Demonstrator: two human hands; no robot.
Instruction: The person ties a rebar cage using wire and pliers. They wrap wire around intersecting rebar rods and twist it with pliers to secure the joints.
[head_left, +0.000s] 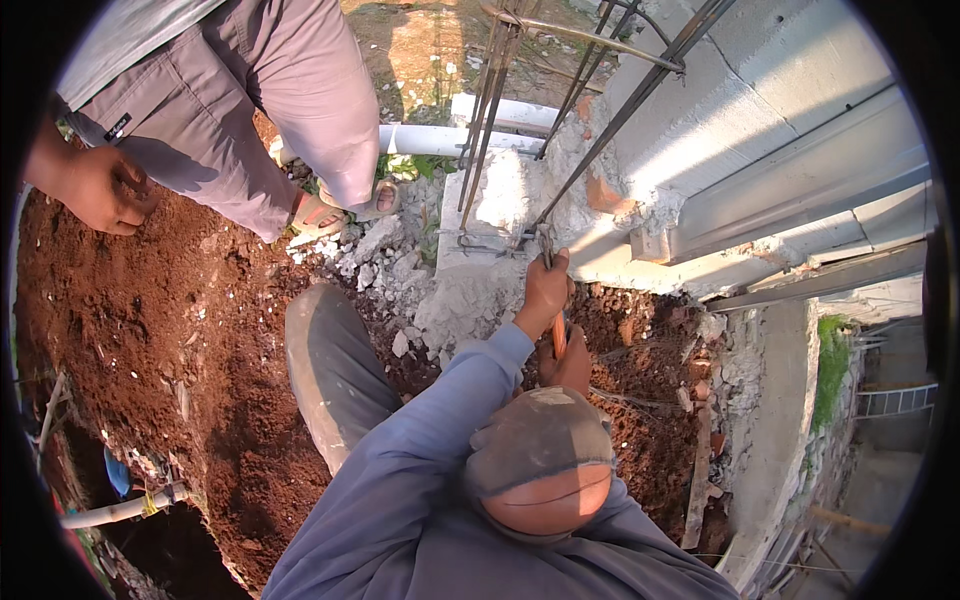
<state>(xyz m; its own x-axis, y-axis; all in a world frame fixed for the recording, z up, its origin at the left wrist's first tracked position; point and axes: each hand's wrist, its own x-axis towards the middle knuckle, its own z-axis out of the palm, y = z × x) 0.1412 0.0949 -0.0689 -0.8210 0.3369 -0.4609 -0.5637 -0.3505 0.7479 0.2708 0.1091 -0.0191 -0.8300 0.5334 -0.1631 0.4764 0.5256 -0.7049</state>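
Note:
A pliers-like tool with orange handles (559, 336) reaches up to the steel reinforcing bars (487, 112), its metal head at the foot of a bar. My left hand (546, 291) is closed round its upper part, at the end of a blue-grey sleeve. Lower down, my right hand (571, 364) grips near the orange end; the forearm is partly hidden by a bent, capped head (544, 457) between the sleeves. A steel tie (487, 244) crosses the foot of the bars, beside broken concrete (465, 307). Whether the tool's jaws hold anything cannot be told.
Another person in pinkish-grey trousers (300, 82) and sandals stands at upper left, one hand (112, 191) hanging. White pipes (427, 140) lie behind the bars. A block wall (720, 127) and metal channel (802, 180) flank the right. Red soil slopes towards a hollow (169, 544).

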